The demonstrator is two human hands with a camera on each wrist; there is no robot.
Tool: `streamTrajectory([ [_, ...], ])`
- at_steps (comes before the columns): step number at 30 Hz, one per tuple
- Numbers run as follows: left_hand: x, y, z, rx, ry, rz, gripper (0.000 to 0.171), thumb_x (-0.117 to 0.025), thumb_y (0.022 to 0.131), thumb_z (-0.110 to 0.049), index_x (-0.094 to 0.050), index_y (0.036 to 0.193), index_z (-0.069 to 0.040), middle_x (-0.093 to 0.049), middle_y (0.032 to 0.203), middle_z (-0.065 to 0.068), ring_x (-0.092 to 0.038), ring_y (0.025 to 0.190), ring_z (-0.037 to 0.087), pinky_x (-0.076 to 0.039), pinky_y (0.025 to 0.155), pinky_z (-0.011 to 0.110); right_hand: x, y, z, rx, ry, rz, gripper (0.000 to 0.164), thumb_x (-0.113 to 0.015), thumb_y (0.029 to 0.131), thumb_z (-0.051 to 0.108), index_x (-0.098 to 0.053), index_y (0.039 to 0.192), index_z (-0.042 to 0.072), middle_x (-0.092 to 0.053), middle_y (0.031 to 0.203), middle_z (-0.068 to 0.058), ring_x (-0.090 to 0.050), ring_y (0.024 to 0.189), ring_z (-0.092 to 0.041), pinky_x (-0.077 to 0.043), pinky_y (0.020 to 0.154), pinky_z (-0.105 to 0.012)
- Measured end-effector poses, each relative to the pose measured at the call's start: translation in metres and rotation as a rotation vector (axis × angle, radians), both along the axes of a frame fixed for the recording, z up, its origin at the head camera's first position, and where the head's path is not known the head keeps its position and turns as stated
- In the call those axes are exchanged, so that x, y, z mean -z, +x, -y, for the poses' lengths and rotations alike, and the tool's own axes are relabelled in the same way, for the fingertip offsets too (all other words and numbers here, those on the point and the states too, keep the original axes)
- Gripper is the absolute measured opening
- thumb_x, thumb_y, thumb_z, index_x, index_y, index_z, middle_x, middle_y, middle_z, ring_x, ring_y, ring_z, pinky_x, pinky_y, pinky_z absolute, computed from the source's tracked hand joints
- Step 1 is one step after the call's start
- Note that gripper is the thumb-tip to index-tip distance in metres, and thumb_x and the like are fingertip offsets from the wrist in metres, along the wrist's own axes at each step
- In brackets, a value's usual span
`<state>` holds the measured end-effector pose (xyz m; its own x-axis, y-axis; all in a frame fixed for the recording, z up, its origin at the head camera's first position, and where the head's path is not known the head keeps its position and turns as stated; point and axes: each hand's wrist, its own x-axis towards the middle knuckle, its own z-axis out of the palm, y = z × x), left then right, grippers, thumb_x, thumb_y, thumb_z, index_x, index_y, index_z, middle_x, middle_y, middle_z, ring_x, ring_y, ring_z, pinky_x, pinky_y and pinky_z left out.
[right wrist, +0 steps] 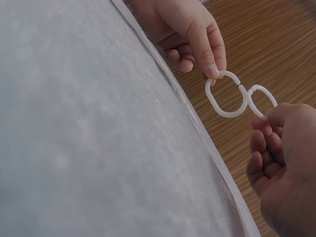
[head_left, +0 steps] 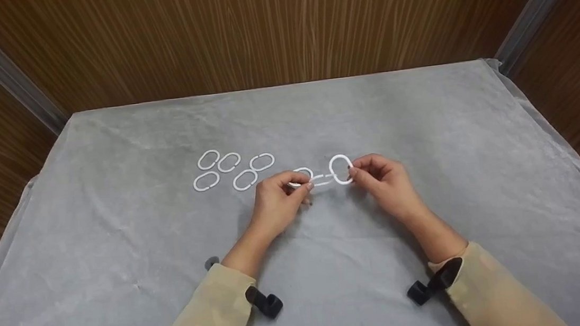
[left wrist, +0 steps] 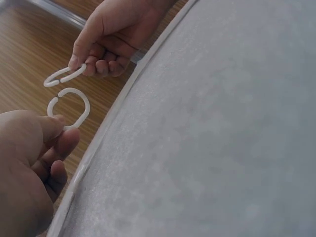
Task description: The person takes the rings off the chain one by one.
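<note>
Between thumb and fingertips, my left hand (head_left: 278,198) pinches a white oval link (head_left: 318,183) with a small gap in its side. My right hand (head_left: 385,183) pinches a second white oval link (head_left: 340,155) at its right edge, held more upright. In the right wrist view the left hand's link (right wrist: 228,115) is very close to the right hand's link (right wrist: 270,92); I cannot tell whether they touch. The left wrist view shows the gap in each. Another white link (head_left: 302,170) shows partly behind the left fingers, its lower part hidden.
Several loose white links lie on the grey cloth left of the hands, among them one link (head_left: 246,188) nearest the left hand. The grey cloth (head_left: 118,254) covers the table. Wood-grain panels (head_left: 277,26) stand behind and at both sides.
</note>
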<state>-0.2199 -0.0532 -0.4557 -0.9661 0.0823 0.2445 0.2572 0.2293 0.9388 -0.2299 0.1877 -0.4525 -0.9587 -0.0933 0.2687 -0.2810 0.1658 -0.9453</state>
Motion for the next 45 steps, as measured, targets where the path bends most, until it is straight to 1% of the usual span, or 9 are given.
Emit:
streamTrajectory([
  [4, -0.004, -0.002, 0.000, -0.017, 0.030, 0.018, 0.007, -0.081, 0.092, -0.001, -0.080, 0.099, 0.000, -0.076, 0.088, 0.006, -0.070, 0.060, 0.013, -0.053, 0.056, 0.022, -0.002, -0.002, -0.001, 0.033, 0.031, 0.009, 0.006, -0.074, 0.098, 0.001, -0.075, 0.099, -0.005, -0.066, 0.080, -0.008, -0.057, 0.070, -0.012, -0.046, 0.060, -0.020],
  [8, -0.008, -0.005, 0.004, -0.034, 0.034, 0.045, 0.007, -0.080, 0.093, 0.000, -0.079, 0.099, 0.001, -0.076, 0.091, 0.007, -0.069, 0.059, 0.010, -0.056, 0.057, 0.023, -0.005, -0.004, -0.001, 0.051, 0.056, 0.045, 0.011, -0.074, 0.100, 0.006, -0.075, 0.101, -0.004, -0.067, 0.082, -0.010, -0.058, 0.072, -0.013, -0.047, 0.062, -0.021],
  [13, -0.011, -0.008, 0.018, -0.057, 0.037, 0.058, 0.010, -0.078, 0.092, 0.005, -0.077, 0.102, 0.007, -0.075, 0.090, 0.011, -0.067, 0.058, 0.010, -0.058, 0.057, 0.025, -0.008, -0.008, -0.002, 0.032, 0.125, 0.095, 0.016, -0.075, 0.101, 0.012, -0.075, 0.104, -0.003, -0.070, 0.086, -0.010, -0.059, 0.074, -0.013, -0.048, 0.063, -0.021],
  [17, -0.013, -0.010, 0.031, -0.070, 0.027, 0.068, 0.011, -0.077, 0.091, 0.006, -0.076, 0.101, 0.006, -0.074, 0.084, 0.010, -0.066, 0.055, 0.011, -0.056, 0.053, 0.024, -0.010, -0.013, -0.003, 0.007, 0.201, 0.097, 0.015, -0.074, 0.101, 0.011, -0.075, 0.103, -0.004, -0.070, 0.084, -0.008, -0.058, 0.071, -0.010, -0.047, 0.061, -0.020],
  [20, -0.014, -0.010, 0.038, -0.078, 0.015, 0.098, 0.011, -0.076, 0.090, 0.007, -0.076, 0.101, 0.005, -0.073, 0.081, 0.008, -0.065, 0.054, 0.011, -0.055, 0.052, 0.023, -0.011, -0.017, -0.004, -0.003, 0.257, 0.090, 0.014, -0.074, 0.100, 0.010, -0.075, 0.102, -0.003, -0.070, 0.082, -0.007, -0.057, 0.068, -0.008, -0.044, 0.059, -0.019],
  [26, -0.010, -0.013, 0.049, -0.077, -0.015, 0.158, 0.012, -0.077, 0.089, 0.009, -0.075, 0.101, 0.007, -0.072, 0.080, 0.007, -0.064, 0.054, 0.010, -0.055, 0.052, 0.023, -0.009, -0.024, -0.005, -0.015, 0.365, 0.084, 0.012, -0.074, 0.099, 0.011, -0.077, 0.100, -0.001, -0.068, 0.079, -0.003, -0.054, 0.065, -0.007, -0.041, 0.057, -0.020],
  [31, -0.006, -0.015, 0.055, -0.061, -0.043, 0.199, 0.011, -0.077, 0.089, 0.009, -0.076, 0.099, 0.006, -0.069, 0.073, 0.003, -0.063, 0.052, 0.010, -0.053, 0.052, 0.021, -0.005, -0.029, -0.006, -0.017, 0.428, 0.088, 0.011, -0.075, 0.099, 0.011, -0.077, 0.099, 0.000, -0.066, 0.077, 0.001, -0.054, 0.067, -0.009, -0.041, 0.058, -0.021],
  [35, -0.004, -0.017, 0.057, -0.057, -0.067, 0.208, 0.010, -0.077, 0.089, 0.009, -0.076, 0.098, 0.006, -0.066, 0.069, 0.003, -0.062, 0.051, 0.010, -0.052, 0.051, 0.020, -0.004, -0.032, -0.008, -0.017, 0.456, 0.093, 0.011, -0.075, 0.099, 0.012, -0.078, 0.098, 0.001, -0.067, 0.078, 0.001, -0.054, 0.069, -0.012, -0.041, 0.060, -0.021],
  [45, -0.002, -0.018, 0.056, -0.045, -0.135, 0.222, 0.008, -0.079, 0.089, 0.005, -0.076, 0.096, 0.003, -0.070, 0.071, 0.003, -0.063, 0.051, 0.010, -0.049, 0.051, 0.019, 0.001, -0.033, -0.010, -0.013, 0.531, 0.066, 0.011, -0.075, 0.099, 0.012, -0.080, 0.101, 0.002, -0.073, 0.084, -0.002, -0.059, 0.076, -0.015, -0.044, 0.067, -0.022],
])
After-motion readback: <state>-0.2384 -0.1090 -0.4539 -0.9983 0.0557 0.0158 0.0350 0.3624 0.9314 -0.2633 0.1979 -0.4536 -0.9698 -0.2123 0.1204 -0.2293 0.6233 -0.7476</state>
